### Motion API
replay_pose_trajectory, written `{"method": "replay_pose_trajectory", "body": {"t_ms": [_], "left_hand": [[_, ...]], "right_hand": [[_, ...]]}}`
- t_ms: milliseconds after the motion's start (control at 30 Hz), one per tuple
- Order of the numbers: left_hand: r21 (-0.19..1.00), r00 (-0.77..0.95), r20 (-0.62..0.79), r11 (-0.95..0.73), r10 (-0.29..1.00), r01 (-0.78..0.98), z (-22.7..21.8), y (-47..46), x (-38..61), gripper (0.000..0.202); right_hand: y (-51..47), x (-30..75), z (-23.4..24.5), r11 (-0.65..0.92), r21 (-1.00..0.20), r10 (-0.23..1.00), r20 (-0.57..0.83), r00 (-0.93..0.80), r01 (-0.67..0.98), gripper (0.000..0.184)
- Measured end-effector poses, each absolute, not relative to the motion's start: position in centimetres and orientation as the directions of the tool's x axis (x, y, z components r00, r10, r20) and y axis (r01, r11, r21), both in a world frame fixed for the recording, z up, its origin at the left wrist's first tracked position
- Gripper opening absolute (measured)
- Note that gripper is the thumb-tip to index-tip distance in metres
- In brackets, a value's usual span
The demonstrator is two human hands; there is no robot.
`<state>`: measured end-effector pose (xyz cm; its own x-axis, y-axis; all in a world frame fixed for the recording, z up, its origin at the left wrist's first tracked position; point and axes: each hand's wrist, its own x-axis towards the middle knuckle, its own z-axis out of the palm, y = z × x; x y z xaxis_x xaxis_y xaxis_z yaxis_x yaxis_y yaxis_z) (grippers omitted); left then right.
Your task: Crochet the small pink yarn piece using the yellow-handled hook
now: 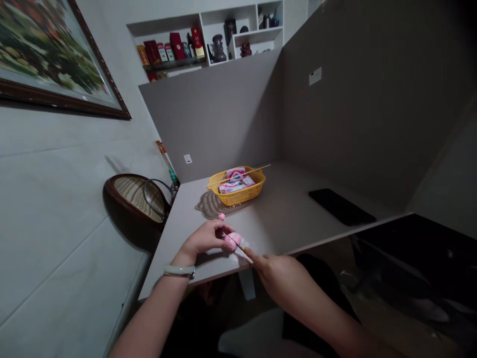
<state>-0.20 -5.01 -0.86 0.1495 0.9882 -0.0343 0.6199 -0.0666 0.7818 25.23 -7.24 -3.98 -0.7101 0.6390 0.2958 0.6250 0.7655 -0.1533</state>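
Observation:
On the near edge of the tabletop, my left hand (pixel 209 237) is curled with its thumb and fingers around a rounded pink lump (pixel 233 239), which looks like soap or clay. A slim knife (pixel 239 245) with a dark, narrow blade and a bit of yellow is gripped in my right hand (pixel 274 271). Its tip meets the pink lump. Beneath both lies a crumpled whitish sheet (pixel 242 256), partly covered by my hands. Just beyond my left hand sits a small pink ball (pixel 221 217), touched by neither hand.
Further back on the grey table (pixel 283 223) stands a yellow basket (pixel 238 198) holding pink-and-white boxes (pixel 235 185), with a thin stick (pixel 257 169) across its rim. A black flat object (pixel 341 206) lies to the right. Grey partitions (pixel 223 119) border the table; a round brown-framed object (pixel 136 204) is at left.

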Motion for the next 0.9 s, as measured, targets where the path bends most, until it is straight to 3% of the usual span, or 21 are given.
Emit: {"method": "replay_pose_trajectory", "body": {"t_ms": [100,333,567,767,900], "left_hand": [[0.796,0.135,-0.032,-0.057,0.990,0.603,-0.7,-5.0,-0.1,0.045],[0.817,0.177,-0.055,-0.057,0.983,0.573,-0.7,-5.3,0.1,0.049],[0.799,0.160,-0.028,-0.074,0.987,0.596,-0.5,-5.3,0.3,0.047],[0.817,0.181,-0.055,-0.060,0.982,0.573,-0.8,-5.2,-0.2,0.048],[0.791,0.175,-0.011,-0.098,0.985,0.604,-0.9,-5.1,-0.3,0.049]], "right_hand": [[-7.0,24.0,-4.3,0.749,-0.131,0.656,0.281,-0.700,0.650,0.057],[-8.1,27.5,-5.8,0.799,-0.244,0.601,0.328,-0.729,0.549,0.066],[-7.6,24.5,-4.9,0.751,-0.128,0.656,0.254,-0.711,0.648,0.067],[-8.0,26.3,-5.8,0.779,-0.203,0.626,0.314,-0.714,0.593,0.063],[-8.4,26.2,-5.5,0.777,-0.170,0.624,0.334,-0.706,0.606,0.068]]}}
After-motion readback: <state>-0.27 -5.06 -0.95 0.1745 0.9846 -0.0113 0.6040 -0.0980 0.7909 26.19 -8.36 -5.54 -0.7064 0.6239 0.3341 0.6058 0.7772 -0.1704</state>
